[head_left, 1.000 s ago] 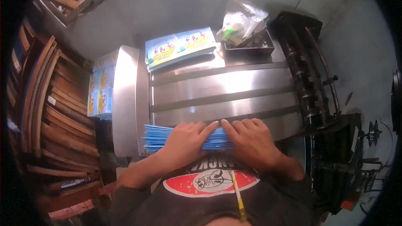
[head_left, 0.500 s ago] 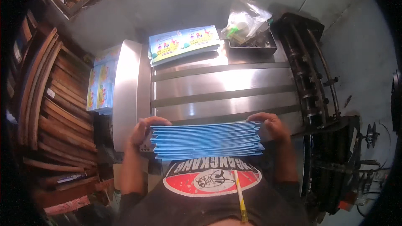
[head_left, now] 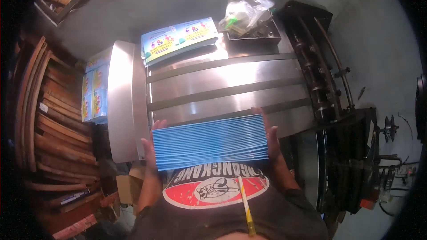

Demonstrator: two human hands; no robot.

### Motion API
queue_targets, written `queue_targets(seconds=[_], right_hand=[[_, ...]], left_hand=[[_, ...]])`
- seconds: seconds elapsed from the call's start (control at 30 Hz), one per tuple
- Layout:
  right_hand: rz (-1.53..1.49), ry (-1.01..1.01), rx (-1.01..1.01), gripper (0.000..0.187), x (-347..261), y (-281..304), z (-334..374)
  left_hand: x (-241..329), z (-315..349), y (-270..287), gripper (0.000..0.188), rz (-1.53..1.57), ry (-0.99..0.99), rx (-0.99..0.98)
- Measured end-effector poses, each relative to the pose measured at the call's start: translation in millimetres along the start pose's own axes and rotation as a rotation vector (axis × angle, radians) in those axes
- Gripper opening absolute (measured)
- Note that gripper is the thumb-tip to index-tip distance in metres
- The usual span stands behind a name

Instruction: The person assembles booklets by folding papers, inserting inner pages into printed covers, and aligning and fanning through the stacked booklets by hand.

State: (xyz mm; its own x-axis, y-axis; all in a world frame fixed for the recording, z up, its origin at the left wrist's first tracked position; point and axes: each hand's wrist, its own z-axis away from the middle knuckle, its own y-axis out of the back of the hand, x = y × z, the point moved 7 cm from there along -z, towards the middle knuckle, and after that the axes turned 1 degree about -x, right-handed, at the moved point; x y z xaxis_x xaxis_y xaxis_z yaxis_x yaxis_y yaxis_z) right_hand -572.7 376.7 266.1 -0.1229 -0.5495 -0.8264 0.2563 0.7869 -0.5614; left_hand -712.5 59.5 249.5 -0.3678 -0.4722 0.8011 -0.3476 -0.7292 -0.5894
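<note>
A thick stack of thin booklets or folded sheets with blue edges (head_left: pixel 211 143) is held in front of my chest, its layered edges facing up. My left hand (head_left: pixel 150 144) presses against its left end, with the fingertips showing at the far corner. At the opposite end, my right hand (head_left: pixel 271 138) lies flat along the side, partly hidden behind the stack. Both hands squeeze the stack between them. Just beyond it is the near part of a metal table (head_left: pixel 231 95) crossed by dark strips.
Printed colourful sheets (head_left: pixel 178 40) lie stacked at the table's far left. Beside them a dark box (head_left: pixel 253 44) holds a clear plastic bag (head_left: pixel 244 9). A roller mechanism (head_left: pixel 313 62) flanks the right side. Wooden slats (head_left: pixel 66 120) and another printed stack (head_left: pixel 94 91) stand left.
The stack's uneven layers now line up more evenly. My hands have shifted from its far corners onto its two ends. The whole view has turned slightly.
</note>
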Motion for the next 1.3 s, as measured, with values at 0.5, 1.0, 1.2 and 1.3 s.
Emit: queue_targets(seconds=[0.5, 1.0, 1.2, 1.3], right_hand=[[0.156, -0.146, -0.037, 0.080, -7.0, 3.5, -26.4], [1.035, 0.333, 0.010, 0.039, -74.8, 10.9, -54.2], [0.377, -0.064, -0.139, 0.039, -12.9, 14.0, -66.4], [0.349, -0.159, -0.046, 0.023, -9.1, 14.5, -45.0]], left_hand=[[18.8, -11.8, -12.1, 0.060, -0.169, 0.128, 0.000], [15.6, -17.4, 2.9, 0.041, -0.190, 0.147, 0.052], [12.8, -9.0, -9.7, 0.036, -0.166, 0.141, -0.099], [15.5, -7.2, -6.5, 0.031, -0.221, 0.062, -0.040]])
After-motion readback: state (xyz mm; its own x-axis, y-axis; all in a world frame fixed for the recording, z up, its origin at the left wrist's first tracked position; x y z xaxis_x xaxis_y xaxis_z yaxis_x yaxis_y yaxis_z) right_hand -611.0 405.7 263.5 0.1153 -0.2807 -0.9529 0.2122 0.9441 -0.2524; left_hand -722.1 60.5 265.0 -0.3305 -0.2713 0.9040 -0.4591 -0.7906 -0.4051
